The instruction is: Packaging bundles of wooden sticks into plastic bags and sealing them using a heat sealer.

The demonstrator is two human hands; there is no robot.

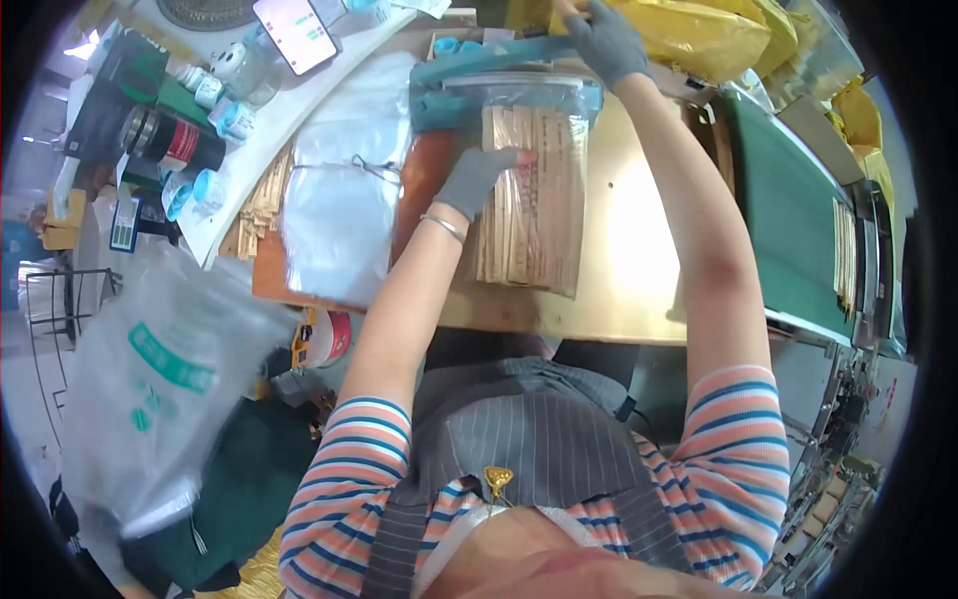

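Observation:
My left hand [481, 180], in a grey glove with bare fingertips, grips the left side of a clear plastic bag of flat wooden sticks [534, 215]. A fingertip lies on top of the bag; the other fingers are mostly hidden. The bag's upper end reaches a teal bag sealer [449, 105] with a long lever arm [494, 62]. At the lever's right end is my right hand [611, 48], gloved too, its visible fingers stretched out and apart. Left of the bag lies a tied stack of clear plastic bags [339, 220].
A phone [296, 35], a dark thermos [175, 140] and small tubs [233, 118] stand on a white shelf at left. Yellow plastic bags [704, 35] lie at the far right. A green-topped surface [793, 215] borders the wooden table [639, 270]. A large clear bag [165, 369] hangs at lower left.

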